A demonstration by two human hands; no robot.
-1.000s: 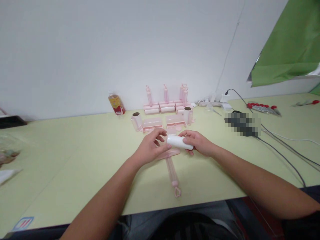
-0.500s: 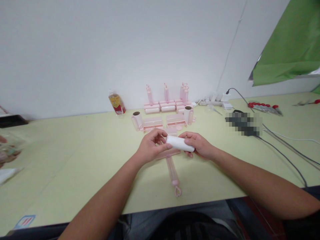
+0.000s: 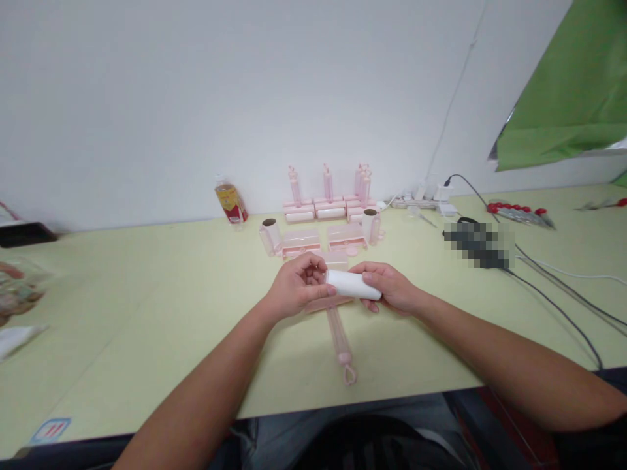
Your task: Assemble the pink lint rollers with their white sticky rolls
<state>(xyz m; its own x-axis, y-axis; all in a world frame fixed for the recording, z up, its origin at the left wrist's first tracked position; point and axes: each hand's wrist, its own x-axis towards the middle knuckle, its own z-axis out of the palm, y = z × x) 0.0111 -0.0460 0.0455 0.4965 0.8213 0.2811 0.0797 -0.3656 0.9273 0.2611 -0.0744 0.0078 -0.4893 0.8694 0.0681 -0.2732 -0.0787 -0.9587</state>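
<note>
A white sticky-paper lint roll [image 3: 350,285] lies sideways in the air between both hands. My right hand [image 3: 392,287] grips its right end, thumb on top and fingers beneath. At the other end, my left hand [image 3: 300,287] has its fingers curled and its thumb against the paper edge. Below and partly hidden by the hands is an opened pink lint roller case [image 3: 326,303]. A clear pink handle [image 3: 341,336] with a heart-shaped loop points from it toward the table's front edge.
Two opened pink cases [image 3: 301,240] lie beyond my hands, flanked by upright white rolls [image 3: 270,234]. Several lint rollers [image 3: 329,210] stand along the wall. A bottle [image 3: 231,201] is at back left; a pixelated black object [image 3: 475,243] and cables lie right.
The hands keep hold of the roll in nearly the same pose. The whole view has shifted slightly. At the far left, a hand over a plastic bag has mostly moved out of view.
</note>
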